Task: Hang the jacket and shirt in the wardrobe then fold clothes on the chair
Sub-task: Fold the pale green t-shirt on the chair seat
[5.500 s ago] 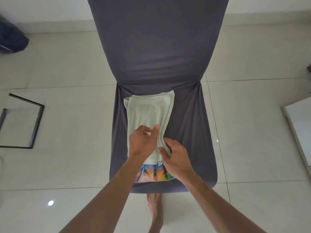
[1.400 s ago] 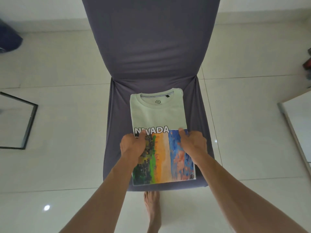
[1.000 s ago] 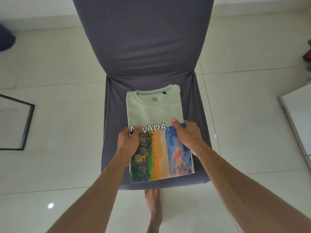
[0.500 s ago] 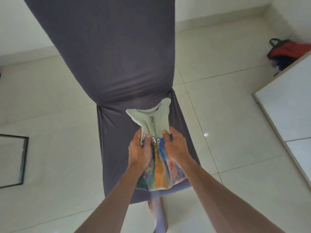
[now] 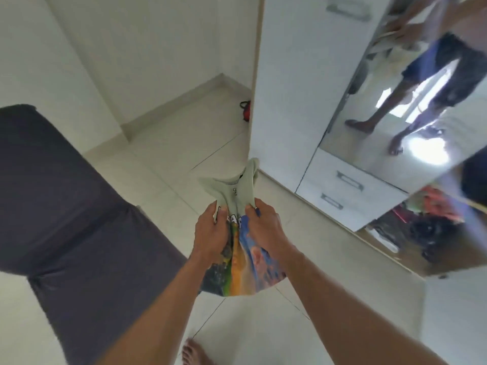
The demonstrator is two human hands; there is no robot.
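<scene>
folded pale green printed t-shirt point(image 5: 238, 191) gripped by left hand point(image 5: 210, 237), right hand point(image 5: 264, 227), fingers curled | held above floor beside grey-covered chair point(image 5: 79, 219)

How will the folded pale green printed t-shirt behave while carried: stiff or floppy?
Likely floppy: the folded pale green printed t-shirt bunches between the left hand and right hand, and its collar end droops unsupported. Probably light. The fold may loosen without support underneath.
</scene>
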